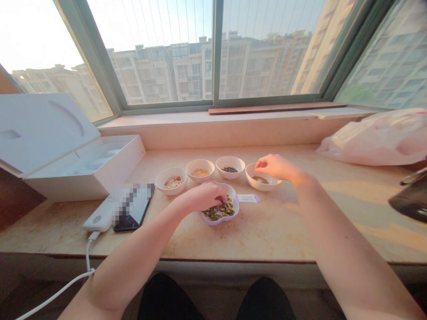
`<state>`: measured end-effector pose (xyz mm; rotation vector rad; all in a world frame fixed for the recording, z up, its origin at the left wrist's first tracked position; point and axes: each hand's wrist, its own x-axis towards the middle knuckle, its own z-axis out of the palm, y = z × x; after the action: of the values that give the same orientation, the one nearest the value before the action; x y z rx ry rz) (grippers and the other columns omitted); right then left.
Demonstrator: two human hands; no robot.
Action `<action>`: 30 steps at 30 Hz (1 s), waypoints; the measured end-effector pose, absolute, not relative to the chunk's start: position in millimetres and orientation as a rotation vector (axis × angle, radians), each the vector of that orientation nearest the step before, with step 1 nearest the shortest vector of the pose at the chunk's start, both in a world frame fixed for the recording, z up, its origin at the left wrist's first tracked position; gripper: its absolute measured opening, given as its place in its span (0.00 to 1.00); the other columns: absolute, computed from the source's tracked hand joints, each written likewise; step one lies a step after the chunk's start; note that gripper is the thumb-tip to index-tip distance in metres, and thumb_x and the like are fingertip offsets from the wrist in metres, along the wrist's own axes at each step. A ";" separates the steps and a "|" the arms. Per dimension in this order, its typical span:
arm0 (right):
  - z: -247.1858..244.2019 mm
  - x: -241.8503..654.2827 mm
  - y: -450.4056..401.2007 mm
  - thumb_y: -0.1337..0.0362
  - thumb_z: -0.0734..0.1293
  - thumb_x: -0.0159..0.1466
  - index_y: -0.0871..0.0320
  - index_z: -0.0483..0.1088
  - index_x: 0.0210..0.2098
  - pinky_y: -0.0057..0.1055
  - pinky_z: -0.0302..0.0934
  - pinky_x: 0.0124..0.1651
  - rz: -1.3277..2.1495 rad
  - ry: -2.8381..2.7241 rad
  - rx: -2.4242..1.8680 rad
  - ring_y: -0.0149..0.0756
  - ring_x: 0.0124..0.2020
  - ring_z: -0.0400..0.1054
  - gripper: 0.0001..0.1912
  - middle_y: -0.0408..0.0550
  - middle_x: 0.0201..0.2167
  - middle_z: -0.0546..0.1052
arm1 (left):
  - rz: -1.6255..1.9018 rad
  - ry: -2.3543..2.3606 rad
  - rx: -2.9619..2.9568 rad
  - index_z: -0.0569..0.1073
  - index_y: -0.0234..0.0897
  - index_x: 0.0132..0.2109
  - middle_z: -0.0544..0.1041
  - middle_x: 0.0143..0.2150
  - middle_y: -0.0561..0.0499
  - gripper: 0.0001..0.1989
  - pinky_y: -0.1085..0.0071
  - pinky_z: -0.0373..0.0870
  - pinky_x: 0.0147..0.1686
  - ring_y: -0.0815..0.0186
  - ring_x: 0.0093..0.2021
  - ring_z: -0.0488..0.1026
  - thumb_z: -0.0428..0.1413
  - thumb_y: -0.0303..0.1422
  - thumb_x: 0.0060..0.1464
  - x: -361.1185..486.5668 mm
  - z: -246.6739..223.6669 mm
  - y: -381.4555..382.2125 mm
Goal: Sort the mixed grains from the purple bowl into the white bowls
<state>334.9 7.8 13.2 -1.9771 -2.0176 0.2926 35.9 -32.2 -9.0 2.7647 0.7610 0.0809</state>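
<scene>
My left hand [210,195] reaches into a purple-rimmed, lobed bowl [218,222], its fingers closed in a pinch at a mix of green and pale seeds or beans [222,211]. What is between those fingertips is too small to make out. At the rim of the rightmost white bowl [267,186] is my right hand [275,166], thumb and fingers pressed together above small greenish beans [260,179]. Anything in that pinch is hidden. Three more white bowls stand in the row: one with pale and reddish pieces [174,182], one with yellowish grains [200,173], one with dark beans [229,169].
A small white label [247,198] lies beside the purple bowl. On the left are an open white box [90,178], a white power bank [98,217] with a cable, and a phone [133,211]. A plastic bag [376,138] and a dark object [412,198] lie right.
</scene>
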 end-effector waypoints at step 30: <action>-3.3 234.0 -27.3 0.41 0.74 0.57 0.57 0.74 0.29 0.28 0.50 0.26 1.310 -1.835 -1.083 0.28 0.22 0.54 0.24 0.38 0.20 0.64 | 1.043 1.093 2.623 0.79 0.39 0.38 0.80 0.39 0.51 0.04 0.69 0.69 0.44 0.66 0.41 0.75 0.60 0.27 0.63 29.5 -2.9 -23.2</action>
<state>234.0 -27.3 -3.3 -1.0831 -1.8347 1.3103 29.5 -23.2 -2.9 2.6234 1.0927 1.0429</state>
